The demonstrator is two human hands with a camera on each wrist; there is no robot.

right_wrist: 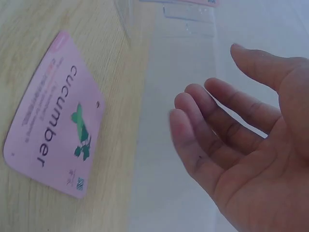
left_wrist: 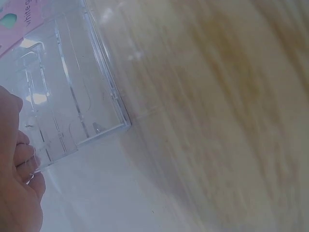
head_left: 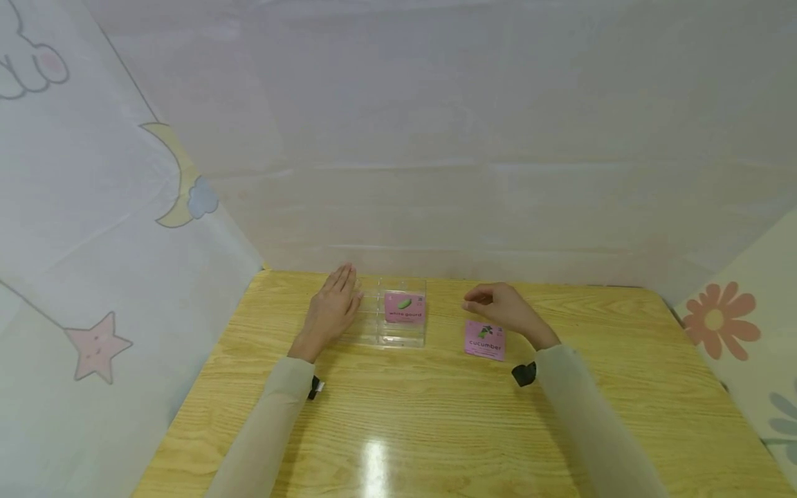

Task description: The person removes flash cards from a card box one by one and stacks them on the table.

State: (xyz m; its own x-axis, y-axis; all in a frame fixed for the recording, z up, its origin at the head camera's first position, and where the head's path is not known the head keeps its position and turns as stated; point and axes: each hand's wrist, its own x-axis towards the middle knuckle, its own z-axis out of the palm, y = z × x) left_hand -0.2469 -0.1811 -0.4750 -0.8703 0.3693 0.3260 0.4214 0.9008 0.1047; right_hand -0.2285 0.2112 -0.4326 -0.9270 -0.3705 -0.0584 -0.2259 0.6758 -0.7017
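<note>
A clear plastic case (head_left: 401,340) with thin raised dividers lies near the table's far edge. In its right part sits a pink "white gourd" card (head_left: 405,308), partly visible in the left wrist view. My left hand (head_left: 331,309) is at the case's left end, its fingers extended toward the wall and its thumb beside the plastic. Part of that hand is cut off in the left wrist view. To the right, a pink "cucumber" card (head_left: 485,340) lies face up on the table. My right hand (head_left: 501,304) hovers just beyond this card, fingers loosely bent and holding nothing (right_wrist: 231,130).
The wooden table (head_left: 398,401) meets a pale sheet-covered wall (head_left: 436,207) right behind the case. Side walls carry printed shapes, among them a star (head_left: 98,346) and a flower (head_left: 722,319). Dark bands (head_left: 524,374) sit at both wrists.
</note>
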